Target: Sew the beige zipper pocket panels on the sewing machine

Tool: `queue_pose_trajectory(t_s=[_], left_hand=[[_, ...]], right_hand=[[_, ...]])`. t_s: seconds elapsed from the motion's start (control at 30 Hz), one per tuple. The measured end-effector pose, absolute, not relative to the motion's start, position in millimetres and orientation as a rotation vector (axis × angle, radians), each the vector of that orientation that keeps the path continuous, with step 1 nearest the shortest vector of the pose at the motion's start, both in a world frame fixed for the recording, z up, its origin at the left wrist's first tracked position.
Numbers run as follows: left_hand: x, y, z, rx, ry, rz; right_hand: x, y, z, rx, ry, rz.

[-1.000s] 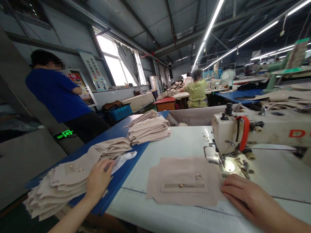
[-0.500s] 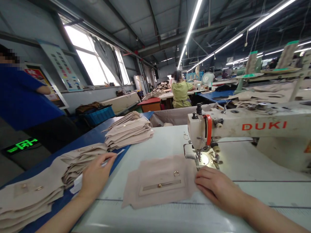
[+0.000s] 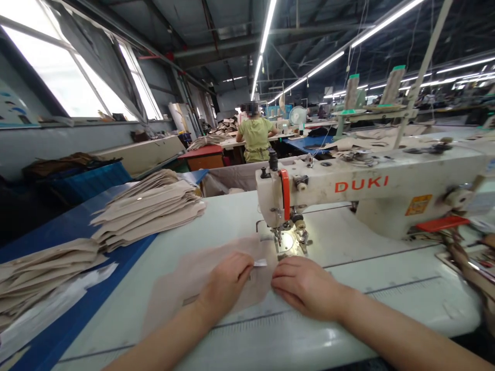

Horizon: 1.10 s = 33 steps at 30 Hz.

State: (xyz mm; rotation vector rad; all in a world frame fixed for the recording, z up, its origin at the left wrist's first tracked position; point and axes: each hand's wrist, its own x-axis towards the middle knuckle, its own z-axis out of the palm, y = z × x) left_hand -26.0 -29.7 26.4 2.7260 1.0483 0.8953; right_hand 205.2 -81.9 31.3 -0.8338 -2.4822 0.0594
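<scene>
My left hand (image 3: 227,281) pinches a small white label (image 3: 261,263) just above a beige fabric piece (image 3: 170,283) lying on the pale sewing table. The hand and forearm cover much of the piece, including most of its slot. My right hand (image 3: 303,286) is closed at the piece's right edge, with curled fingers pressed on the cloth; the fingertips are partly hidden. Directly beyond both hands is the sewing machine (image 3: 320,188), its lit needle area (image 3: 286,242) a short way from the label.
Stacks of beige fabric pieces (image 3: 154,206) lie on a blue surface (image 3: 135,257) at left, beside white sheet material (image 3: 62,299). A ruler strip (image 3: 402,288) runs along the table front. A person in a yellow-green top (image 3: 257,136) sits farther back.
My left hand has come from the fabric stacks at left to over the fabric piece, carrying the white label. My right hand stays by the piece's edge. The view has turned right.
</scene>
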Motion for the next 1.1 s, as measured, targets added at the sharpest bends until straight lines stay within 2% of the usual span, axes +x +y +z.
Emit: queue_pose_trajectory(t_s=[0.27, 0.6, 0.87, 1.1], left_hand=[[-29.4, -22.8, 26.6, 2.910, 0.905, 0.925], [-13.3, -16.9, 36.2, 3.201, 0.735, 0.604], [-0.6, -5.6, 41.1, 3.177, 0.659, 0.783], [8.4, -1.9, 39.0, 3.138, 0.659, 0.682]], right_hand=[[204.7, -80.5, 32.5, -0.856, -2.531, 0.081], [203.6, -82.8, 36.5, -0.892, -2.543, 0.071], [204.0, -80.1, 33.1, -0.882, -2.539, 0.070], [204.2, -79.1, 31.4, -0.890, -2.565, 0.040]])
